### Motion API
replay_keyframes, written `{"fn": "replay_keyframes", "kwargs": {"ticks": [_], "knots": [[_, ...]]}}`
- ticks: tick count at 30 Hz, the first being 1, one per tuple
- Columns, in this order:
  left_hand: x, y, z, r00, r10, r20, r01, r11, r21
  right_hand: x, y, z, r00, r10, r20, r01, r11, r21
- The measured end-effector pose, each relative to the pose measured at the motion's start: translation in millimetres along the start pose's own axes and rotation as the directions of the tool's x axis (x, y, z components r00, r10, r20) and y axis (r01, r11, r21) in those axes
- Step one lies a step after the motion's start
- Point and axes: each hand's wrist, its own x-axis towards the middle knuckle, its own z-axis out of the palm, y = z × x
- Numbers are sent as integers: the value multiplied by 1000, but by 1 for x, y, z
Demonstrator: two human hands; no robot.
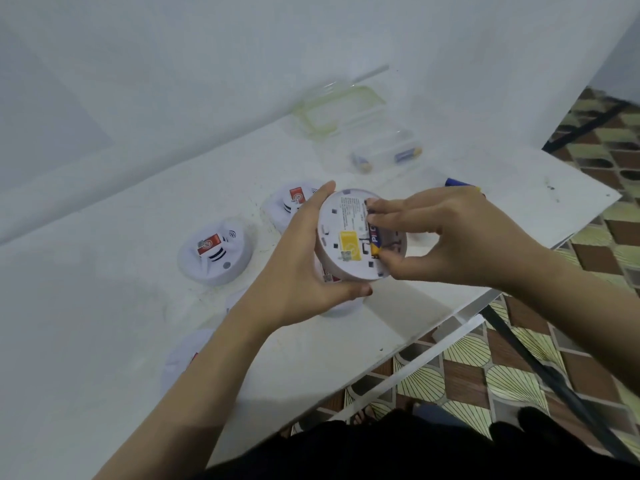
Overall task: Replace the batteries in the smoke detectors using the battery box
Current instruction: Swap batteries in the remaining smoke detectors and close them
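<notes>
The right hand [450, 237] is closed narrowly on a battery [375, 242], thumb at its lower end and fingers [391, 211] laid along its upper part. The battery lies in the open compartment on the back of a smoke detector [346, 220]. Gripping it at both ends lets the hand steer it against the contacts. Whether it is being seated or lifted out cannot be told from this view.

The left hand [311, 271] cups the detector's rim, with the fingers curled over the far edge and the thumb under the near edge. It holds the unit above the desk [104, 306] with the back tilted up toward the camera, probably to brace it against the other hand's push and keep the compartment in sight. A yellow label [349, 244] sits just beside the battery.

Three more detectors rest face up on the desk:
- one with a red sticker [214, 254] to the left
- a second [294, 202] just behind the left hand
- a third [183, 355] partly hidden by the left forearm

Keeping them close suits working through them one after another.

Farther back stands the clear battery box [384, 154], with at least two batteries visible inside. Its green-edged lid [339, 109] lies open behind it, so the cells can be reached without further handling. A loose blue battery [457, 183] shows just past the right hand, possibly a spent one set aside. Patterned floor tiles [519, 375] show beyond the desk edge.
</notes>
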Motion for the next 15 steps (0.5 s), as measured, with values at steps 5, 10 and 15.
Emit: {"fn": "replay_keyframes", "kwargs": {"ticks": [5, 10, 15], "knots": [[5, 3, 0, 999, 29, -27, -31, 997, -71, 4, 3, -5, 999, -27, 27, 26, 999, 35], [15, 2, 7, 997, 66, -37, -69, 995, -78, 9, 20, -14, 994, -20, 108, 10, 996, 93], [33, 6, 11, 994, 92, -64, -96, 993, -74, 12, 36, -19, 998, 22, -54, -12, 984, 178]]}}
